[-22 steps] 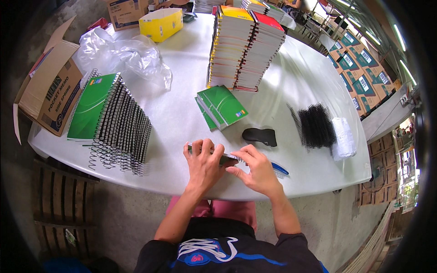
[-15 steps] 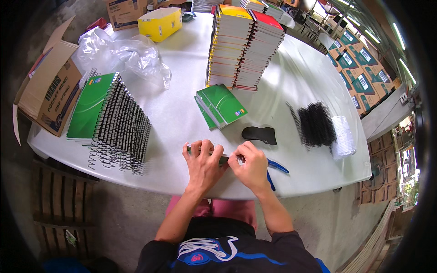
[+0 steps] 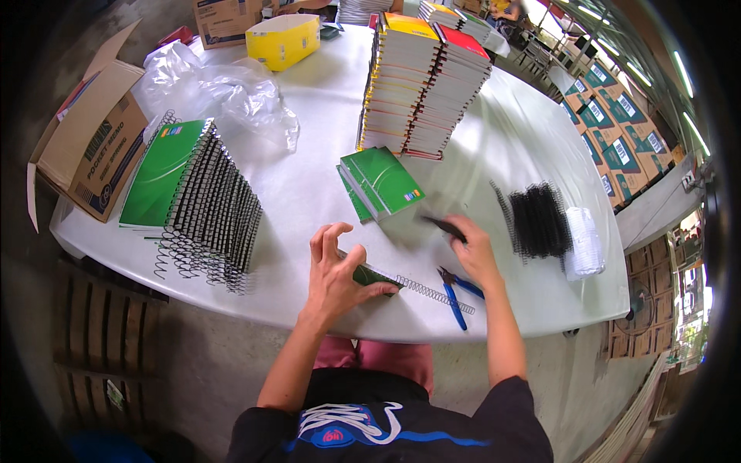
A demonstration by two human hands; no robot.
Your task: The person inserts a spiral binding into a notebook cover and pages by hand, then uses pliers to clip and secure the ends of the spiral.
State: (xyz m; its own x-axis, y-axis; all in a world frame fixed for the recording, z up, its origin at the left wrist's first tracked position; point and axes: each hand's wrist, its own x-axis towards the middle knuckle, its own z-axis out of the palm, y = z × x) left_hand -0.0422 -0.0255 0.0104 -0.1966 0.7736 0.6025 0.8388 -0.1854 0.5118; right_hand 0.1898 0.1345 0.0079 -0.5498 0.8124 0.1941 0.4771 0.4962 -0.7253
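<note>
Near the front edge of the table, my left hand [image 3: 333,274] grips a small green notebook [image 3: 373,276], its fingers curled over the far side and thumb on the near side. A wire coil [image 3: 436,295] runs out from the notebook's right end, its free length lying over the table. My right hand [image 3: 477,253] pinches a flat black piece [image 3: 446,226], slightly blurred and lifted at one side; its kind is unclear. Blue-handled pliers [image 3: 457,305] rest just below that hand. Beyond both hands lie a few green notebooks [image 3: 384,183] without visible coils.
At left stand a pile of coil-bound green notebooks [image 3: 164,176], an open carton [image 3: 104,150] and clear plastic [image 3: 239,96]. Tall notebook stacks [image 3: 401,85] and a yellow box [image 3: 283,42] stand at the back. Black coils [image 3: 539,220] and a white roll [image 3: 584,243] lie right.
My right hand has left the notebook's end and picked the black piece up from the table. The coil's free length and the pliers now show fully. My left hand keeps the notebook.
</note>
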